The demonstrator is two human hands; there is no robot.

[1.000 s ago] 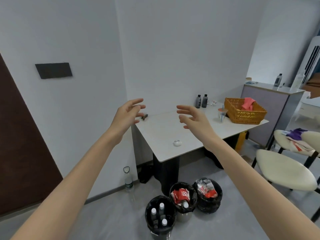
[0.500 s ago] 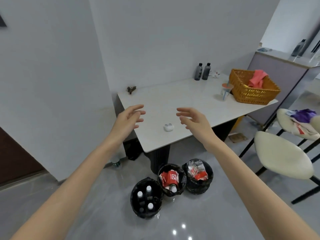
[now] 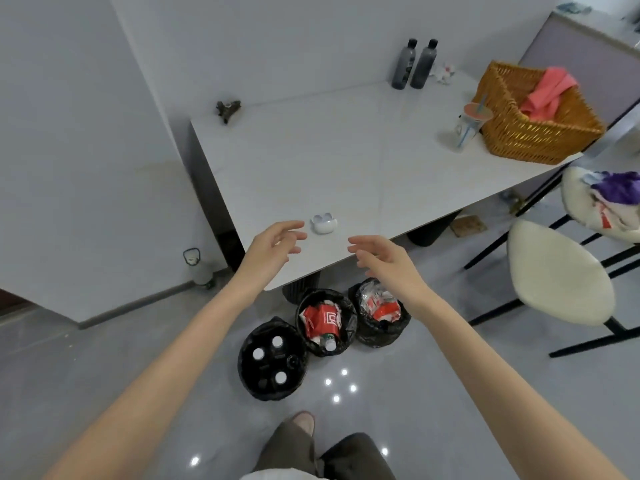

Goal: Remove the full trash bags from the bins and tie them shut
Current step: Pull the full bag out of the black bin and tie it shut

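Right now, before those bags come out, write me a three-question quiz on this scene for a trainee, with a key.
1. How many bins stand on the floor by the table? A: two. B: three. C: four.
2. True or false: the left hand and the right hand hold nothing.
3. Fill in: the pink cloth lies in the ____.

Key: 1 B; 2 true; 3 basket.
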